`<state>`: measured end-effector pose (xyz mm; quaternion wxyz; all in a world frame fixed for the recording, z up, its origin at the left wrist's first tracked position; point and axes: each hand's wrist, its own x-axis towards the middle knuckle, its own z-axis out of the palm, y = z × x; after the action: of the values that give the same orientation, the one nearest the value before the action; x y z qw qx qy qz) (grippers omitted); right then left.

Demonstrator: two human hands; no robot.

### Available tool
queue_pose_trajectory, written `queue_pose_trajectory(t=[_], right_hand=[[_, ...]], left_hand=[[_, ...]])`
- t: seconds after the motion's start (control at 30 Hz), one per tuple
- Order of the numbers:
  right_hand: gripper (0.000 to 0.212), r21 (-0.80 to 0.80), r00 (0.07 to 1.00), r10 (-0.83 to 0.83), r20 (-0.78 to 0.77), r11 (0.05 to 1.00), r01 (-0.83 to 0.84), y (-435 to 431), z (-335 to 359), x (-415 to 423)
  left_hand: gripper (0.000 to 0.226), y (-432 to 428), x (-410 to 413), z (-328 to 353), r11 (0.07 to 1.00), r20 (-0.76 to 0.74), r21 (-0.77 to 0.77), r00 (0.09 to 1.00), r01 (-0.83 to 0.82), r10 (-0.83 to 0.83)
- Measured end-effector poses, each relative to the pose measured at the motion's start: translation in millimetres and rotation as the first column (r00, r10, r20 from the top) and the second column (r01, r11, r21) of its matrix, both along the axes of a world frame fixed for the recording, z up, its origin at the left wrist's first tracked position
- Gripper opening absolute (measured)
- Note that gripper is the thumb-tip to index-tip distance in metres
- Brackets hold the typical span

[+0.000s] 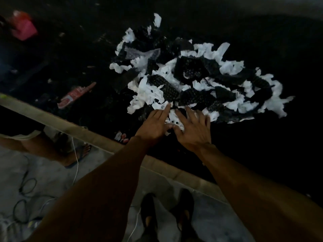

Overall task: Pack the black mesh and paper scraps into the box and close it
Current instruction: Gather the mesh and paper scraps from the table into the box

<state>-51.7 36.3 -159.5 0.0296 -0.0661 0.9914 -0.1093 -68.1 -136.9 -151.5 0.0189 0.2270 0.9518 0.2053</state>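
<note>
A mixed heap of black mesh (190,68) and white paper scraps (148,92) is spread over a dark table top (262,151), reaching from the picture's centre toward 2 o'clock. Both hands are laid palm down on the heap's 6 o'clock edge, side by side, with the thumbs nearly meeting. The left hand (154,124) is held with fingers straight and close together, its fingertips touching paper. The right hand (193,131) is held with fingers straight and fanned apart over the scraps. A blurred pink object (23,27) is seen at 10 o'clock, and a red-and-white wrapper (75,96) at 9 o'clock.
</note>
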Motion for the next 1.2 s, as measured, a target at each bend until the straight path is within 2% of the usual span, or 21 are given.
queue_pose_trajectory(t=[0.13,0.23,0.37,0.47,0.53,0.63,0.77,0.9,1.07,1.13,1.2], right_hand=[[0.043,-0.168,0.979,-0.068,-0.194,0.985,0.036,-2,-10,0],[0.036,-0.253,0.942,-0.13,-0.308,0.966,0.051,3,-15,5],[0.034,-0.265,0.937,-0.162,-0.309,0.961,0.078,4,-16,9],[0.046,-0.244,0.939,-0.178,-0.293,0.964,0.106,-2,-9,9],[0.046,-0.214,0.944,-0.171,-0.281,0.97,0.112,-2,-10,10],[0.046,-0.224,0.954,-0.174,-0.246,0.967,0.119,1,-12,17],[0.034,-0.25,0.931,-0.174,-0.322,0.964,0.093,-1,-15,22],[0.02,-0.279,0.893,-0.166,-0.417,0.959,0.048,-1,-18,16],[0.033,-0.246,0.913,-0.09,-0.398,0.969,-0.012,-1,-22,16],[0.036,-0.203,0.932,-0.081,-0.355,0.979,0.008,0,-23,15],[0.034,-0.194,0.937,-0.091,-0.338,0.981,0.025,1,-23,16]], left_hand=[[0.069,-7,1,-18,0.984,-0.021,0.166,0.997,-0.065,0.069],[0.061,-11,2,-29,0.98,-0.087,0.161,0.987,-0.12,0.135],[0.029,-11,-1,-30,0.973,-0.169,0.197,0.973,-0.121,0.155],[0.018,-12,-2,-29,0.974,-0.186,0.214,0.975,-0.078,0.119],[0.014,-12,0,-28,0.984,-0.199,0.168,0.975,-0.065,0.098],[0.024,-11,4,-27,0.992,-0.229,0.075,0.967,-0.1,0.115],[0.038,-10,0,-31,0.991,-0.204,0.124,0.976,-0.05,0.075],[0.026,-11,2,-33,0.986,-0.255,0.14,0.959,-0.093,0.126],[0.023,-9,4,-29,0.985,-0.238,0.112,0.959,-0.13,0.153],[0.03,-9,6,-31,0.978,-0.209,0.122,0.959,-0.168,0.191],[0.042,-9,6,-34,0.964,-0.211,0.064,0.941,-0.258,0.266]])
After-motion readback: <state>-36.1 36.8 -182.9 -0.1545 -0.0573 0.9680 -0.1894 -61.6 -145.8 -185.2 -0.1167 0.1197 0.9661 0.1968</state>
